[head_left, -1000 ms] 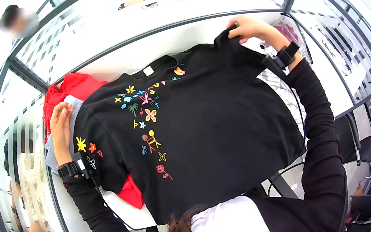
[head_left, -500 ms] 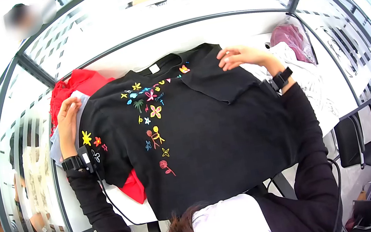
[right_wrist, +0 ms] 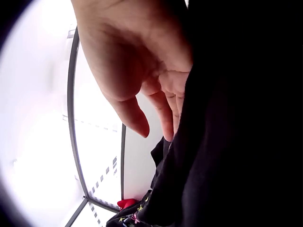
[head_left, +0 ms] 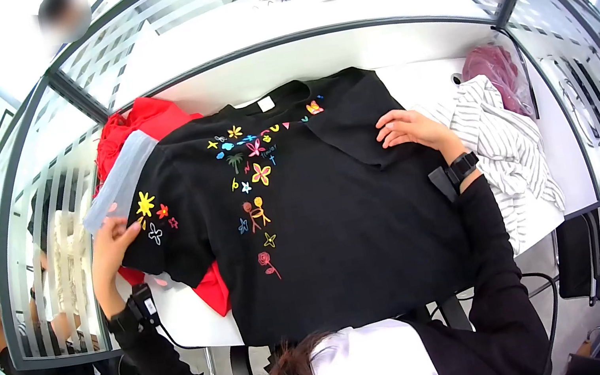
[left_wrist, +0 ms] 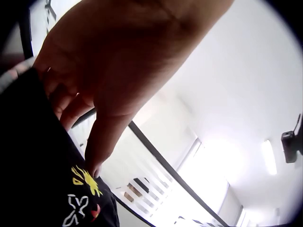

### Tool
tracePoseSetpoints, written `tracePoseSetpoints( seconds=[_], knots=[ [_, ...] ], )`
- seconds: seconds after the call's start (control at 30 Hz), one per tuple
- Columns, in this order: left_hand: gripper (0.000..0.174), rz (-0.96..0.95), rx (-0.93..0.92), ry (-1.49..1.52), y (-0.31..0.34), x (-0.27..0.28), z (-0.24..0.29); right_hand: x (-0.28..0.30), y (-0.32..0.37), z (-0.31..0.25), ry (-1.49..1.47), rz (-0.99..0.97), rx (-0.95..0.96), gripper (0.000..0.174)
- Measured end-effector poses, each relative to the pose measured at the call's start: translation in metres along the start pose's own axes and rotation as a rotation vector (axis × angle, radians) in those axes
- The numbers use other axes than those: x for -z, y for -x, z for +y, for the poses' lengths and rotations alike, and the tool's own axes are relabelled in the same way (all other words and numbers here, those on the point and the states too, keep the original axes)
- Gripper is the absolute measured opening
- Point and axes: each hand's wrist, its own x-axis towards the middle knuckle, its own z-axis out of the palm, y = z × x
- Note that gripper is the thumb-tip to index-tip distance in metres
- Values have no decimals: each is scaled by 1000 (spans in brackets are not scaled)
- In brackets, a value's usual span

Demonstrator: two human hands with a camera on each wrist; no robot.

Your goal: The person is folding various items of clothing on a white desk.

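Observation:
A black T-shirt (head_left: 348,235) with colourful doodles lies spread out, its right-hand sleeve (head_left: 354,130) folded inward over the front. The left hand (head_left: 109,253) is at the edge of the other sleeve (head_left: 172,234); in the left wrist view its thumb (left_wrist: 106,142) lies by the yellow flower (left_wrist: 87,180), while the other fingers are partly hidden past the cloth edge. Beside the folded sleeve, the right hand (head_left: 418,130) hovers with loosely bent fingers and grips nothing. In the right wrist view this hand (right_wrist: 137,66) is close to black cloth (right_wrist: 236,142), contact unclear.
Red cloth (head_left: 143,119) and a light blue piece (head_left: 123,174) lie at the left, partly under the shirt. Striped white cloth (head_left: 497,144) and a bagged mauve item (head_left: 493,77) are at the right. A framed partition (head_left: 275,46) runs behind the table, with people beyond.
The right hand has let go of the right-hand sleeve, which now lies folded inward. The left hand has moved down along the other sleeve. The view has shifted slightly.

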Motion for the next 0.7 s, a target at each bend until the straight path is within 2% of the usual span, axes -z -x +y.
tracePoseSetpoints(
  seconds=[0.13,0.17,0.27,0.3,0.4,0.47,0.5,0.57,0.7],
  knots=[
    [20,-37,-24,253,29,-9,-19,-7,3,-1,96,28,4,19],
    [17,27,-93,202,37,-15,-20,-6,3,1,97,26,3,19],
    [19,202,-97,91,51,-24,-14,-6,4,6,100,26,3,19],
    [22,209,-84,83,57,-23,0,-6,5,8,103,27,3,19],
    [23,363,-276,-80,45,-25,39,-5,0,-2,95,41,-5,19],
    [23,242,-376,-49,53,-34,93,-4,-1,-1,93,39,-3,19],
    [20,282,-540,-146,48,-45,101,-4,-1,-1,92,39,-1,19],
    [13,145,-558,11,46,-65,126,-5,-1,-1,100,38,13,19],
    [14,76,-664,-5,37,-117,159,-6,0,-1,120,45,22,19]
  ],
)
